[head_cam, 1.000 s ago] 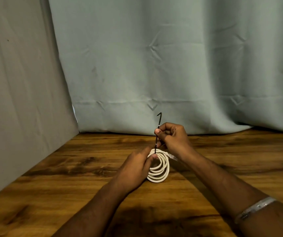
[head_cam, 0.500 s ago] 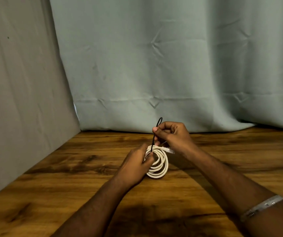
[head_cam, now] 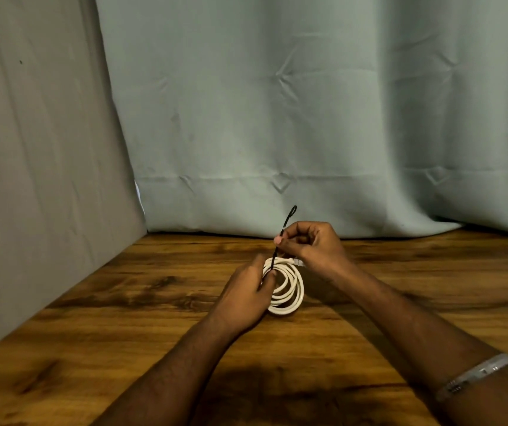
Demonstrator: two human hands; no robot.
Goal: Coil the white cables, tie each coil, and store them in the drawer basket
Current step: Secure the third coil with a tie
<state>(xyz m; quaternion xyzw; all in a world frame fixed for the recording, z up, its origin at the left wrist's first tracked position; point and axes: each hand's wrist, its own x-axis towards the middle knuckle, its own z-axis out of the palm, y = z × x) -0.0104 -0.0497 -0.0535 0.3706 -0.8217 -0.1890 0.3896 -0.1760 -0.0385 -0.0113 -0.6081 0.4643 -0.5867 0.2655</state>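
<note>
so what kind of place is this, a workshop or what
Probably a makeshift recording corner, not a workshop: a dark-grained wooden tabletop, a pale green cloth backdrop hung behind it, and a grey fabric panel on the left. No tools or shelving show.

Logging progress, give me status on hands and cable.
Left hand grips white coil. Right hand pinches black tie upright. Nothing in the way.

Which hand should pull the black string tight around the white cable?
Probably the right hand. It already pinches the black tie just above the white cable coil, with the tie's free end sticking up. The left hand grips the coil's side on the wooden table, steadying it.
</note>
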